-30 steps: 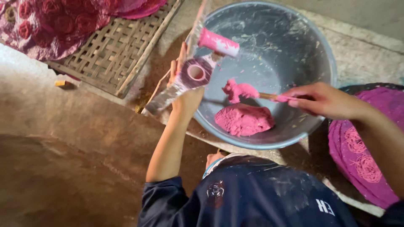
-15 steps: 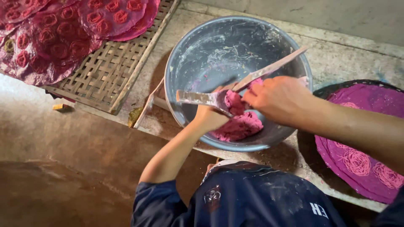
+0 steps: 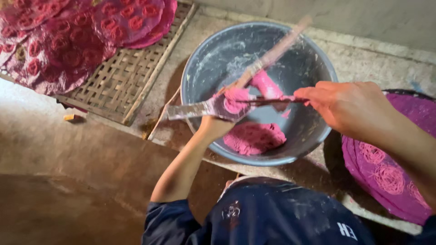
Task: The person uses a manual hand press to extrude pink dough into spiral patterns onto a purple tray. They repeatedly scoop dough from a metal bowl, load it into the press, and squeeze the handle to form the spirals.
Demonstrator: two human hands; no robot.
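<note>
The left hand (image 3: 213,128) is gripping a flat, paste-smeared metal tool (image 3: 200,109) from below, its grip closed around the tool and holding it over the near side of the grey metal basin (image 3: 313,54). The right hand (image 3: 349,109) is pinching a thin dark stick (image 3: 265,100), fingers clamped on its end, and is working it across a clump of pink dough (image 3: 236,100) sitting on the metal tool. A longer pale wooden stick (image 3: 277,50) is slanting up from the tool toward the basin's far rim; how it is attached cannot be made out. A larger mound of pink dough (image 3: 254,137) is lying on the basin floor, directly under the tool.

The clump is sitting close to the tool's edge, so a hard scrape is likely to be pushing it off sideways; if the tool is drifting toward the near rim, the dough is going to be landing on the rough concrete ledge (image 3: 363,63) rather than in the basin. The tool looks wet and slippery, so the left hand's hold may be slipping. The right forearm is passing just above the purple patterned sheet (image 3: 386,172) on the round tray, and a dip could be smearing it. The woven bamboo mat (image 3: 113,86) with dark red sheets (image 3: 59,41) is lying well apart to the left.
</note>
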